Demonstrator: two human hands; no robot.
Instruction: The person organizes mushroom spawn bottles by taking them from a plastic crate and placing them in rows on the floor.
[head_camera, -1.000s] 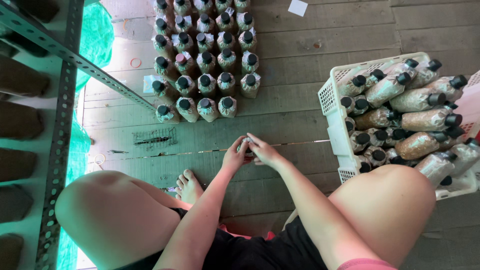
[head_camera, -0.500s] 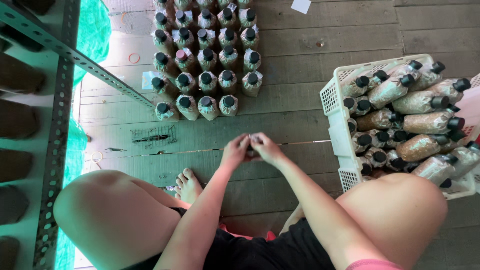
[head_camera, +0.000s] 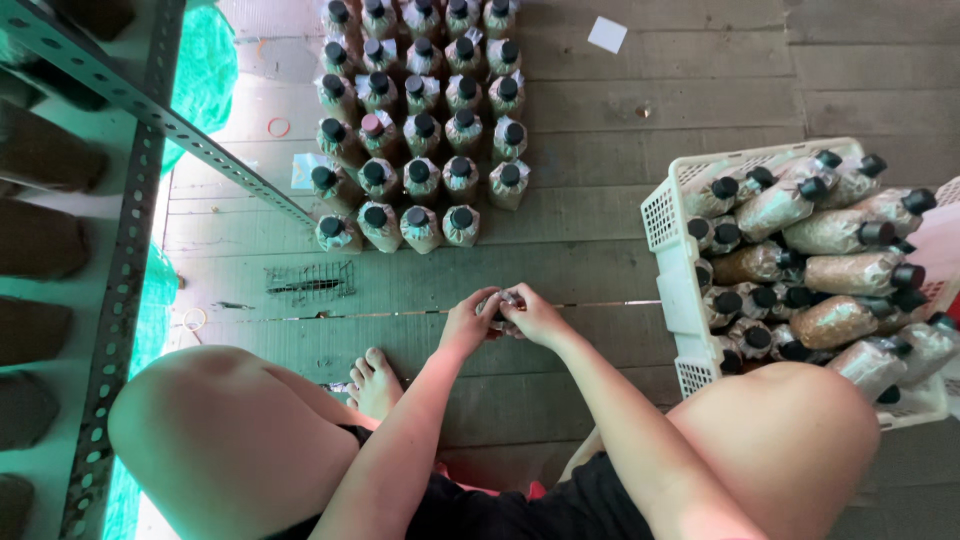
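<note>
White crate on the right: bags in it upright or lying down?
Mostly lying down. In the white crate the capped bags lie on their sides, black caps pointing sideways; a few at its left end show caps facing up.

Rough matt wooden floor (head_camera: 620, 110), white perforated plastic crate (head_camera: 664, 210), perhaps glossy caps (head_camera: 462, 217)

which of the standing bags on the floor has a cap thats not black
The bag with the pinkish-red cap, in the second column from the left of the standing block, about mid-depth. Every other visible cap there is black.
</note>
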